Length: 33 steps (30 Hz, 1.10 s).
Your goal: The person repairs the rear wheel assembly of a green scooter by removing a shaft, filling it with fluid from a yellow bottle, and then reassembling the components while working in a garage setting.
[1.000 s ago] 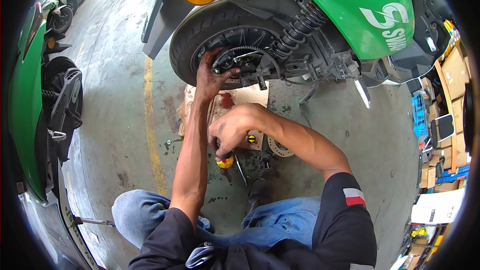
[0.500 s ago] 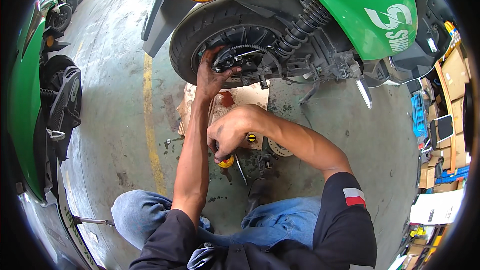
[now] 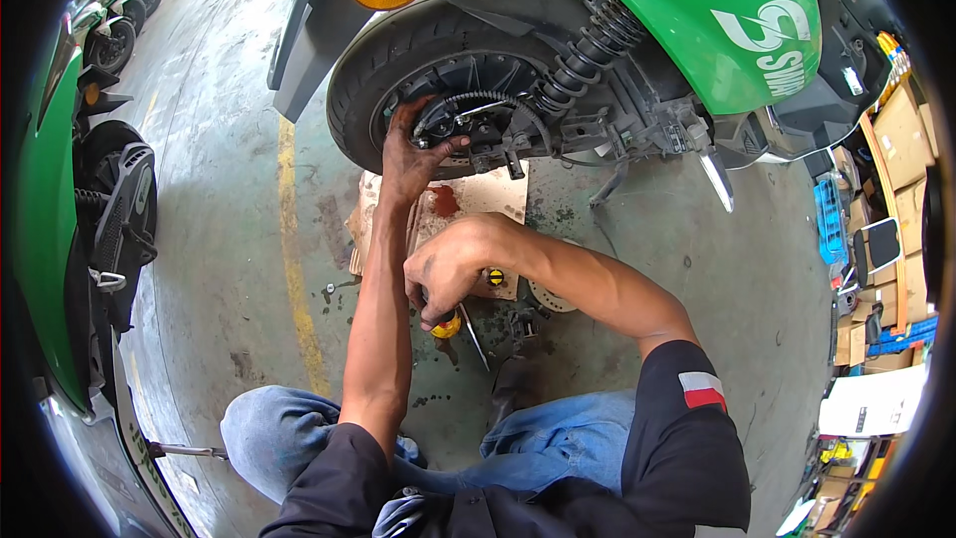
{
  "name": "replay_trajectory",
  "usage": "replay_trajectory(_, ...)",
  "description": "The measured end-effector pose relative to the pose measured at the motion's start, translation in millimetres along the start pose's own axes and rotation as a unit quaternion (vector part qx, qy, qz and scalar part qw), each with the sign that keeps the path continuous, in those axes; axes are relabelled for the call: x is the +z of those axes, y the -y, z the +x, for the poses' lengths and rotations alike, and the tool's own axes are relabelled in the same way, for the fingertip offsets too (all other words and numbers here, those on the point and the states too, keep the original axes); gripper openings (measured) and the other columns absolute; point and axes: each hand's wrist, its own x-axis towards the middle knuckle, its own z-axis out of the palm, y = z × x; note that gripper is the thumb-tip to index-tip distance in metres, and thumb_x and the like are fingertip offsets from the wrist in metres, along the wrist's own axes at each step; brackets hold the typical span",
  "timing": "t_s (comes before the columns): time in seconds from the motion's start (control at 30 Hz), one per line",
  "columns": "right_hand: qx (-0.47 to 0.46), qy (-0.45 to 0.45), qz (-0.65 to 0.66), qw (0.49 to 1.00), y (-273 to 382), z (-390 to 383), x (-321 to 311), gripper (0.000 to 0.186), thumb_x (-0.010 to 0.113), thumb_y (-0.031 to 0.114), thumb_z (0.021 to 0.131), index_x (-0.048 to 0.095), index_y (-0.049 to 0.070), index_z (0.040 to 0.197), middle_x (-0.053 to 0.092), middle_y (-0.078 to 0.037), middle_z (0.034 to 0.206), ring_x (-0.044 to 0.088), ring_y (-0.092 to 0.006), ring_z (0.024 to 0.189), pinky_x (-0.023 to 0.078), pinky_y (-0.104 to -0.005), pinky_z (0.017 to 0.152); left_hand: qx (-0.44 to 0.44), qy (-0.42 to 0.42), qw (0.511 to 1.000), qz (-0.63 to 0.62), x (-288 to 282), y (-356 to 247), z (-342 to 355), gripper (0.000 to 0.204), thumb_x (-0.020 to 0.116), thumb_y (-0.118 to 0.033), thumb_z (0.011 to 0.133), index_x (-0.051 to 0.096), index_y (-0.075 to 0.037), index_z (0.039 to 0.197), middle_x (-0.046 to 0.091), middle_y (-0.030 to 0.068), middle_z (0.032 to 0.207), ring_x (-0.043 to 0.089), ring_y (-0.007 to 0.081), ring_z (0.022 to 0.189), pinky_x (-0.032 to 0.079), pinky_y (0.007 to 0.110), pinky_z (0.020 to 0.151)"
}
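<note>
My left hand (image 3: 408, 161) is at the scooter's wheel, its thumb and fingers closed around the dark brake caliper (image 3: 463, 128) inside the rim. A curved hose (image 3: 508, 98) runs over the caliper. Bent inward under its wrist, my right hand (image 3: 445, 272) is closed on something dark, mostly hidden by the fingers. A yellow object (image 3: 445, 327) shows just below those fingertips; whether it is part of the held thing I cannot tell. Beside it a thin metal rod (image 3: 475, 341) slants down. A yellow-and-black round piece (image 3: 495, 277) sits on stained cardboard (image 3: 503, 197).
The green scooter (image 3: 697, 10) with its black tyre (image 3: 363, 80) stands ahead. A brake disc (image 3: 551, 296) lies right of the cardboard. Another green scooter (image 3: 50, 239) stands close on the left. Shelves with cardboard boxes (image 3: 901, 159) and a blue crate (image 3: 829, 219) line the right.
The whole view has shifted slightly, so the scooter and floor things appear a little further left. Both hands keep their places and grips.
</note>
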Motion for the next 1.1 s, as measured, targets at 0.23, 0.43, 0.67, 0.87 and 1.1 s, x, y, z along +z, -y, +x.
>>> replay_trajectory(0.23, -0.147, -0.054, -0.019, 0.988, -35, 31, 18, 0.054, 0.072, 0.043, 0.082, 0.069, 0.000, 0.114, 0.072, -0.019, 0.107, 0.067, -0.0306, 0.100, 0.053, -0.0402, 0.087, -0.034, -0.008, 0.998, 0.046, 11, -13, 1, 0.075, 0.093, -0.017, 0.063, 0.058, -0.003, 0.127, 0.065, 0.0122, 0.121, 0.060, 0.0249, 0.115, 0.044, 0.037, 0.103)
replay_trajectory(0.43, -0.013, -0.025, -0.036, 0.999, -24, 35, 15, 0.046, 0.073, 0.044, 0.082, 0.074, 0.005, 0.107, 0.073, -0.015, 0.105, 0.067, -0.0308, 0.098, 0.051, -0.0418, 0.086, 0.009, -0.019, 1.000, 0.019, 5, 4, 1, 0.073, 0.091, -0.010, 0.062, 0.057, 0.002, 0.126, 0.060, 0.0142, 0.124, 0.056, 0.0263, 0.117, 0.042, 0.037, 0.104)
replay_trajectory(0.67, -0.023, -0.009, -0.039, 0.999, -25, 34, 13, 0.051, 0.074, 0.048, 0.082, 0.073, 0.005, 0.110, 0.071, -0.010, 0.101, 0.065, -0.0251, 0.088, 0.052, -0.0397, 0.076, 0.009, -0.005, 1.000, 0.017, 9, -2, 0, 0.071, 0.090, -0.008, 0.062, 0.058, 0.000, 0.125, 0.060, 0.0129, 0.122, 0.057, 0.0257, 0.115, 0.043, 0.036, 0.102)
replay_trajectory(0.87, -0.025, -0.006, -0.022, 0.999, -20, 33, 13, 0.043, 0.072, 0.043, 0.084, 0.075, 0.006, 0.105, 0.073, -0.014, 0.101, 0.067, -0.0290, 0.094, 0.051, -0.0413, 0.084, -0.006, -0.004, 1.000, -0.020, 6, -1, -1, 0.071, 0.090, -0.007, 0.062, 0.057, 0.000, 0.124, 0.060, 0.0124, 0.122, 0.057, 0.0244, 0.114, 0.043, 0.036, 0.101)
replay_trajectory(1.1, -0.028, -0.007, -0.030, 0.999, -25, 38, 14, 0.044, 0.071, 0.042, 0.084, 0.074, 0.004, 0.105, 0.073, -0.013, 0.100, 0.067, -0.0287, 0.092, 0.051, -0.0406, 0.083, -0.008, 0.000, 1.000, -0.025, 9, -4, 0, 0.071, 0.090, -0.007, 0.062, 0.057, 0.001, 0.124, 0.060, 0.0123, 0.122, 0.056, 0.0243, 0.115, 0.042, 0.036, 0.102)
